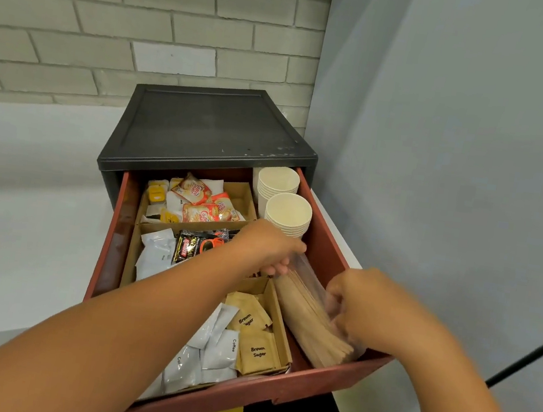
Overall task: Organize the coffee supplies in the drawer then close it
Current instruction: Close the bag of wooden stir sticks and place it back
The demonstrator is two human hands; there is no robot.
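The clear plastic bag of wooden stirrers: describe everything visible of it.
The clear plastic bag of wooden stirrers is long, transparent and packed with pale tan flat sticks lying parallel. It lies lengthwise along the right side of the red-brown drawer, beside the brown cardboard divider, near end at the drawer front. The left hand holds its loose far end, near the stacked cream paper cups; the right hand grips its right side.

Both hands — left hand (266, 245), right hand (362, 304) — grip the bagged wooden stirrers (307, 317) inside the open red drawer (326, 247).
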